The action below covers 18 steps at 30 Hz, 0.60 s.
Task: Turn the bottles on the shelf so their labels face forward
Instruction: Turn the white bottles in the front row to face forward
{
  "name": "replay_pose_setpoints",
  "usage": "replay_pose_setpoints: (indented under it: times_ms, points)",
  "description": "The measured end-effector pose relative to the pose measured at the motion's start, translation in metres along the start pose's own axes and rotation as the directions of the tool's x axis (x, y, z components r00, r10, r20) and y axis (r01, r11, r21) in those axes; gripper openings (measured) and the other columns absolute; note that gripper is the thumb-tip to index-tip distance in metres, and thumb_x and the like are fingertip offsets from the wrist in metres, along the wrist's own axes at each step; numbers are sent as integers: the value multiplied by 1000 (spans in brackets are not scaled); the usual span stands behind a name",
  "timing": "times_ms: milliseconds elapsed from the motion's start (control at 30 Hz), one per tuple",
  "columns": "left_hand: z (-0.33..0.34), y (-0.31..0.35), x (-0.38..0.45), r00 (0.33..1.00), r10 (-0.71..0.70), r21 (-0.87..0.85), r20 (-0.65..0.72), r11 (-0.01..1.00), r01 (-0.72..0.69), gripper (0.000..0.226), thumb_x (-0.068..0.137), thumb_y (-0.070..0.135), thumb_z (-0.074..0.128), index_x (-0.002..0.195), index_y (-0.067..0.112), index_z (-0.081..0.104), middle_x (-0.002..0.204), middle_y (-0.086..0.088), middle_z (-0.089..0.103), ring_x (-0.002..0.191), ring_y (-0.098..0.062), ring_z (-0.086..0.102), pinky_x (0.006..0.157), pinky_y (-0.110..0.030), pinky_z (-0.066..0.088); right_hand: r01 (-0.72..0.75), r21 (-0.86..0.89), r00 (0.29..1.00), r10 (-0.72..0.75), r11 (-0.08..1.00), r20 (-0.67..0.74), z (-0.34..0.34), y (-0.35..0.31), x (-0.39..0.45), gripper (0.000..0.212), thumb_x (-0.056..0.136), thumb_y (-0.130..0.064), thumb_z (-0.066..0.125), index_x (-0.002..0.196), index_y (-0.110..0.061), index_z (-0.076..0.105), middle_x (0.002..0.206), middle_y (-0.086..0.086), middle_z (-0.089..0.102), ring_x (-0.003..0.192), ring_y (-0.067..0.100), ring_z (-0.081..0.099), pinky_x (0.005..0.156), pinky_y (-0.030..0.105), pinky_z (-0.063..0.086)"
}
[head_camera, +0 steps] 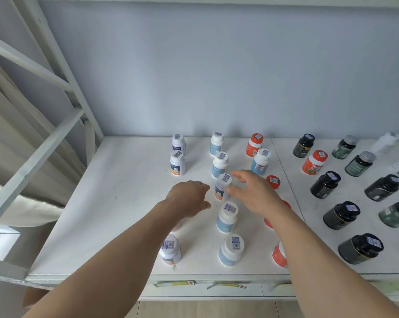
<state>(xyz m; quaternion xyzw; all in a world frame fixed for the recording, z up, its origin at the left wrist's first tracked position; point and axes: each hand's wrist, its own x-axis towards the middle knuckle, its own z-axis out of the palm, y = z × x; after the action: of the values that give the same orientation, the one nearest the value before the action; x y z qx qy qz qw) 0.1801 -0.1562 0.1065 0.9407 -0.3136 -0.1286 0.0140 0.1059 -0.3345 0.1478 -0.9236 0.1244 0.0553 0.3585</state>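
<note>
Several small bottles stand in rows on the white shelf (pixel 116 203). A white bottle with an orange-and-blue label (pixel 222 188) stands between my two hands, its label turned toward the front left. My right hand (pixel 253 195) is just right of it, fingers spread in a loose curve, thumb tip at the bottle's side and index finger by its cap. My left hand (pixel 189 198) hovers to the bottle's left with a small gap, fingers loosely curled downward and holding nothing. Blue-labelled white bottles (pixel 227 218) stand in the same column, one right in front of it.
Orange bottles with red caps (pixel 273 182) stand partly hidden behind my right arm. Dark bottles (pixel 324 184) fill the shelf's right half. More white bottles (pixel 177 162) stand at the back left and one (pixel 170 249) under my left forearm. White frame bars (pixel 33 157) rise at left.
</note>
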Motion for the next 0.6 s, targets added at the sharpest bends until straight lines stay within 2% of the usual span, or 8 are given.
replay_pose_setpoints:
  times_ms: [200,333,400,600]
  points:
    - [-4,-9,20,998,-26,-141,54,989,33,61,93,48,54,146,22,37,145,1,45,132,-21,44,102,-38,42,-25,-102,995,34,994,93,7,-1,37,58,90,-40,63,143,-29,41,143,-4,47,126,18,48,91,26,36]
    - [1,-11,33,992,-24,-215,121,975,49,66,93,47,56,149,23,32,152,3,39,139,-20,36,109,-36,35,-55,-90,992,64,994,105,16,1,47,54,85,-39,69,134,-26,48,130,-4,58,113,18,55,92,31,45]
    - [5,-11,39,990,-23,-274,142,960,62,68,91,47,58,149,24,32,151,5,40,139,-18,36,110,-34,34,-73,-77,992,81,994,100,18,2,49,47,86,-37,69,128,-25,51,123,-3,62,107,18,57,92,33,47]
    - [6,-9,46,988,5,-439,157,896,65,63,87,43,65,143,24,43,142,6,51,127,-17,48,104,-30,38,-40,-52,994,45,998,99,7,-1,47,46,91,-33,64,134,-26,49,130,-4,60,111,17,57,87,27,43]
